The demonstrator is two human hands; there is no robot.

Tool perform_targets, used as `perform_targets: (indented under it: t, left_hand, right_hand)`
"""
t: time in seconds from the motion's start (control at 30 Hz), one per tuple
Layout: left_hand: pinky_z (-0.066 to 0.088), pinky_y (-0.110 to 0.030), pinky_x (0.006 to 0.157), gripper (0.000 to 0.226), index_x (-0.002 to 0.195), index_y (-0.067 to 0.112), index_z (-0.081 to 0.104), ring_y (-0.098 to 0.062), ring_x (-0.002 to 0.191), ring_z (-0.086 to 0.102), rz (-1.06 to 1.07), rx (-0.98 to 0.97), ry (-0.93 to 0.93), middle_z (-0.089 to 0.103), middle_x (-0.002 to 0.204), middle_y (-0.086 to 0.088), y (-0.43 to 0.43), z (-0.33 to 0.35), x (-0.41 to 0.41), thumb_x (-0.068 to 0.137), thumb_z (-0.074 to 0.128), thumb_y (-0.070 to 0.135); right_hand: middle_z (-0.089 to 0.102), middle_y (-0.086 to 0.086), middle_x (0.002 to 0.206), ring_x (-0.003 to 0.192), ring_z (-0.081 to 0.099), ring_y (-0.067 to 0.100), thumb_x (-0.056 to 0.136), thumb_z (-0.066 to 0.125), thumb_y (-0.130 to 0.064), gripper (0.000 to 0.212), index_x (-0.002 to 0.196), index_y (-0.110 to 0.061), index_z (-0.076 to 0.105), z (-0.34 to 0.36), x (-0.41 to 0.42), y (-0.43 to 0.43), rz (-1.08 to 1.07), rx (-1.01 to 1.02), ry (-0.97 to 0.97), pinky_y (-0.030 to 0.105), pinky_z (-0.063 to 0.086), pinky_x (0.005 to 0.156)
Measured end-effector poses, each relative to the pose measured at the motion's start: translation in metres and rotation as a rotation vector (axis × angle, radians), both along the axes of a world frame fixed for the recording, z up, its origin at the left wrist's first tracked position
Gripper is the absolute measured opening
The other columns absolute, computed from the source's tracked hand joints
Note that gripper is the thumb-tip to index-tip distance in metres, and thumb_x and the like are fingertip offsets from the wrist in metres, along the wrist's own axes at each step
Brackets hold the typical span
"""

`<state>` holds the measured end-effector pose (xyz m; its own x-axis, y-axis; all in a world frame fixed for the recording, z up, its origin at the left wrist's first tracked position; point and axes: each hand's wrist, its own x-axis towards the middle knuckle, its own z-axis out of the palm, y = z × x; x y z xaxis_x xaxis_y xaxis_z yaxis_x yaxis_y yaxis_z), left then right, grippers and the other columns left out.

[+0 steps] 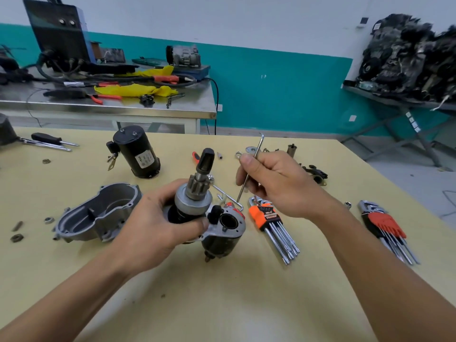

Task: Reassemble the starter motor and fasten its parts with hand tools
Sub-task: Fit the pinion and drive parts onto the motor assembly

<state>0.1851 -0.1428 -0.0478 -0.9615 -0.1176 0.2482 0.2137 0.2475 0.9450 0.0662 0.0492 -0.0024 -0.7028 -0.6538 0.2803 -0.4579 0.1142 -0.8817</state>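
Note:
My left hand (158,223) grips the starter motor drive assembly (197,201) above the yellow table (222,292). Its pinion gear and black shaft tip point up, and a solenoid body (222,240) hangs below. My right hand (274,183) is shut on a thin L-shaped hex key (257,150), held upright just right of the assembly, long end pointing down. The grey aluminium nose housing (98,213) lies open at the left. The black motor body (138,151) lies behind it.
Two hex key sets in orange holders (269,218) (387,225) lie at the right. Nuts and bolts (17,236) are scattered at the left edge, screwdrivers (49,141) far left, small parts (313,174) behind my right hand. A steel bench (111,104) stands beyond.

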Motion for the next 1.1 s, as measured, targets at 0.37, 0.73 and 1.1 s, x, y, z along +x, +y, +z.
perform_targets:
  t: [0.37,0.73,1.1]
  left_hand:
    - [0.054,-0.021,0.06,0.039,0.103,0.032,0.07,-0.007,0.072,0.063,-0.004,0.011,0.0,0.064,0.084,-0.009,-0.01,-0.005,0.017,0.07,0.078,0.013]
    - [0.057,-0.027,0.071,0.043,0.107,0.032,0.07,-0.02,0.078,0.065,-0.005,0.011,-0.012,0.065,0.091,-0.015,-0.016,-0.007,0.014,0.069,0.079,0.016]
    - [0.056,-0.022,0.069,0.042,0.106,0.034,0.07,-0.011,0.077,0.065,-0.016,-0.001,0.0,0.068,0.09,-0.012,-0.017,-0.008,0.014,0.069,0.079,0.017]
  right_hand:
    - [0.053,0.002,0.064,0.059,0.049,0.009,0.105,0.045,-0.024,0.033,0.077,-0.017,0.061,-0.009,0.013,-0.038,0.115,0.052,0.146,0.021,0.042,0.055]
    - [0.059,-0.005,0.068,0.064,0.057,0.009,0.103,0.047,-0.027,0.028,0.081,-0.02,0.062,-0.009,0.008,-0.031,0.119,0.107,0.236,0.025,0.048,0.062]
    - [0.059,-0.01,0.061,0.059,0.056,0.003,0.102,0.053,-0.027,0.027,0.077,-0.025,0.064,-0.016,0.013,-0.033,0.092,0.103,0.272,0.019,0.047,0.059]
